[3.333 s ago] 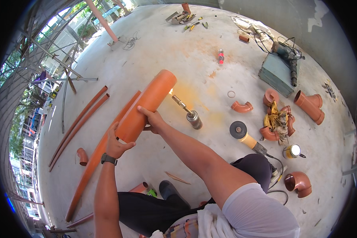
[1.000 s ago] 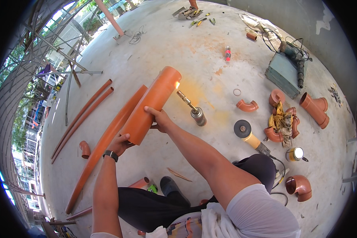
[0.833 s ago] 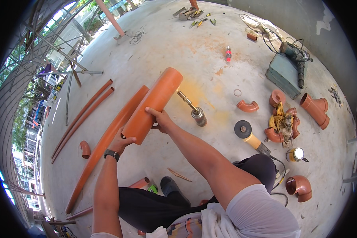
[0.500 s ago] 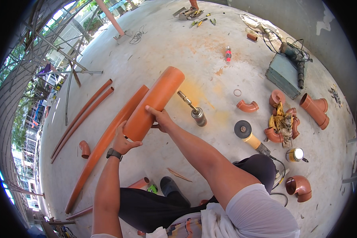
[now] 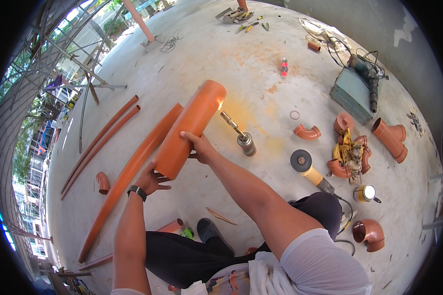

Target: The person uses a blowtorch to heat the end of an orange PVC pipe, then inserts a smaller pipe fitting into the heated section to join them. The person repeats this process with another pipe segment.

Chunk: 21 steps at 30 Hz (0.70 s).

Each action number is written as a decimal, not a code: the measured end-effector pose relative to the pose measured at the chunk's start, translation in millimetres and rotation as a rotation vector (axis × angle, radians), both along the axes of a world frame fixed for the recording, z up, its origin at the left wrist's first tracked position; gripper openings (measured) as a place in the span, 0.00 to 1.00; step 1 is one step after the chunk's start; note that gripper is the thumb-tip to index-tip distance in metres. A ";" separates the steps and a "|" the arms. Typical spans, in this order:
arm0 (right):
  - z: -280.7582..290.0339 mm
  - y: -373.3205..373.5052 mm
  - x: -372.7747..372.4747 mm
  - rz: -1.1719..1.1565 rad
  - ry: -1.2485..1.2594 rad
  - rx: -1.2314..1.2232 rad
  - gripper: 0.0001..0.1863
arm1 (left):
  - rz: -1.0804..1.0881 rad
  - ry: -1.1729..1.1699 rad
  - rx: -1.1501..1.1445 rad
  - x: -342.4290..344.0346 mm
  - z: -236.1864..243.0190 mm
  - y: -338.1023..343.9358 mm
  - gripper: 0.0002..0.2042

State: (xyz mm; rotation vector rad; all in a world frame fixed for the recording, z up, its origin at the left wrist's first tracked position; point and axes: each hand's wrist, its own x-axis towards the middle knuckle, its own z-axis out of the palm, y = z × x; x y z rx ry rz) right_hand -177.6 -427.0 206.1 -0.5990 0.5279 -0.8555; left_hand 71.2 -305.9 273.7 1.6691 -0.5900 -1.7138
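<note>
A short, wide orange pipe is held slantwise above the floor, its far end up and to the right. My right hand grips its right side near the middle, thumb on top and fingers partly hidden beneath. At the near end, my left hand holds the rim, with some fingers spread below it and others hidden. A gas torch stands on the floor to the right, its metal nozzle pointing at the pipe's far end, where a small bright glow shows.
A long orange pipe and two thin pipes lie left. To my right are an angle grinder, elbow fittings, a branched fitting, a paint can and a large elbow. Farther off, a power tool rests on a green case.
The pipe has shifted slightly left, and a glow now shows at its far end by the nozzle. My left hand has moved slightly left and its fingers have shifted at the near rim.
</note>
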 end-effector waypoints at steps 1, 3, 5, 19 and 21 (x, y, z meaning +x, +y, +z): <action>-0.5 1.8 1.0 0.005 -0.014 0.001 0.52 | -0.033 0.003 -0.028 2.0 -1.3 1.7 0.52; -1.8 2.2 0.4 0.007 -0.042 0.005 0.52 | -0.106 0.011 -0.081 -4.2 2.6 2.1 0.50; -1.6 2.3 2.0 0.009 -0.076 0.007 0.52 | -0.088 -0.024 -0.101 3.2 -0.9 0.1 0.49; -0.5 8.5 8.7 -0.006 -0.052 0.014 0.51 | -0.129 -0.710 -0.418 -11.5 -0.3 4.1 0.63; -2.4 5.1 7.1 -0.021 -0.037 0.022 0.52 | -0.194 -0.810 -0.470 -19.2 -1.9 0.4 0.68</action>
